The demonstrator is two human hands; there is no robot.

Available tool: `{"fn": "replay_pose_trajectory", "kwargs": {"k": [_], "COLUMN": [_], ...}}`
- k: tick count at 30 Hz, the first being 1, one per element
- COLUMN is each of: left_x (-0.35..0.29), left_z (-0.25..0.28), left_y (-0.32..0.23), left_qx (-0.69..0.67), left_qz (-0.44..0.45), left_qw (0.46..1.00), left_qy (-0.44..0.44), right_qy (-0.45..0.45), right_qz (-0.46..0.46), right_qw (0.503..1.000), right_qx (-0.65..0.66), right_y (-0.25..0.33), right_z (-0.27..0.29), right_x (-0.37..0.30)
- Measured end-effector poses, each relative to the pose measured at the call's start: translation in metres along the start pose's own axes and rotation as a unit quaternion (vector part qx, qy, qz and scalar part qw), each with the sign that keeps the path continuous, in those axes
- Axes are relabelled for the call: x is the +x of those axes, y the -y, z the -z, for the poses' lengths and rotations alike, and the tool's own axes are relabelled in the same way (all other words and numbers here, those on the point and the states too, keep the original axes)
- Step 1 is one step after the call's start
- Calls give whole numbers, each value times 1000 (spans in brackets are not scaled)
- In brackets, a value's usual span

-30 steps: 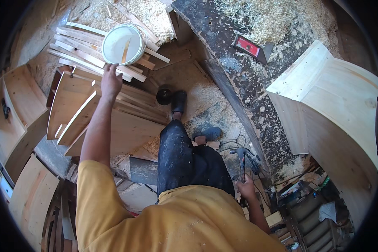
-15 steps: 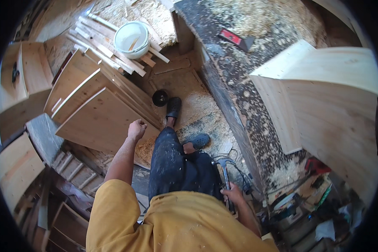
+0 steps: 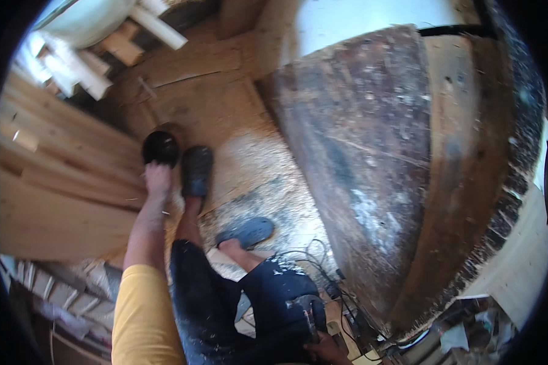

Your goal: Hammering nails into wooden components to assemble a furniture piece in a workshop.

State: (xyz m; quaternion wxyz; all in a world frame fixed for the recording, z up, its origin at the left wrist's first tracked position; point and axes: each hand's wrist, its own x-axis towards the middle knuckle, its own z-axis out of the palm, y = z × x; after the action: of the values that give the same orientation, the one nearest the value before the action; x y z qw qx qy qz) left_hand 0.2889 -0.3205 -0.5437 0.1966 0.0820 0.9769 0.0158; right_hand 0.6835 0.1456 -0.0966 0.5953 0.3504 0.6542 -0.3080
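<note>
My left hand (image 3: 158,179) reaches far down at the lower left, its fingers closed at the near rim of a small round black bowl (image 3: 161,146). The bowl is beside my clog-shod foot (image 3: 198,170); whether it still rests on the floor is hard to tell. Low in the view, by my thigh, my right hand (image 3: 326,349) is wrapped round the handle of a claw hammer (image 3: 309,311). The hammer's metal head points up, against my dark trousers.
Wooden panels (image 3: 61,207) lean at the left. A white bucket (image 3: 88,21) sits on wood strips at the upper left. To the right rises the worn side of a workbench (image 3: 371,134). Black cables (image 3: 347,298) and sawdust (image 3: 280,188) lie on the floor.
My body has bent down, and the view has come closer to the floor. My left hand has gone from above the panels to the black bowl's rim. The hammer stays in my right hand.
</note>
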Motion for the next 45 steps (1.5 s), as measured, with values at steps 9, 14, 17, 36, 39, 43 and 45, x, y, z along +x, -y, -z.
{"fn": "replay_pose_trajectory", "kwargs": {"k": [9,14,17,36,39,43,45], "left_x": [-84,-160,-127,271,340,329,342], "left_z": [315,604,722,814,705,699,697], "left_y": [-50,-93,-109,-239,-245,-272,-261], "left_qx": [-2,-43,-93,-44,22,-80,-74], "left_qz": [-172,-241,-279,-360,-328,-314,-330], "left_qw": [985,966,947,916,936,942,938], "left_qy": [33,-83,-132,168,124,84,80], "right_qy": [29,-30,-40,-200,-199,-213,-215], "right_qz": [15,80,128,-38,-38,-45,-40], "right_qw": [970,974,968,886,877,863,858], "right_qx": [240,211,213,418,435,457,465], "right_y": [124,122,123,191,210,227,234], "right_z": [54,81,100,33,22,6,-3], "right_x": [-61,-117,-140,-255,-260,-268,-271]}}
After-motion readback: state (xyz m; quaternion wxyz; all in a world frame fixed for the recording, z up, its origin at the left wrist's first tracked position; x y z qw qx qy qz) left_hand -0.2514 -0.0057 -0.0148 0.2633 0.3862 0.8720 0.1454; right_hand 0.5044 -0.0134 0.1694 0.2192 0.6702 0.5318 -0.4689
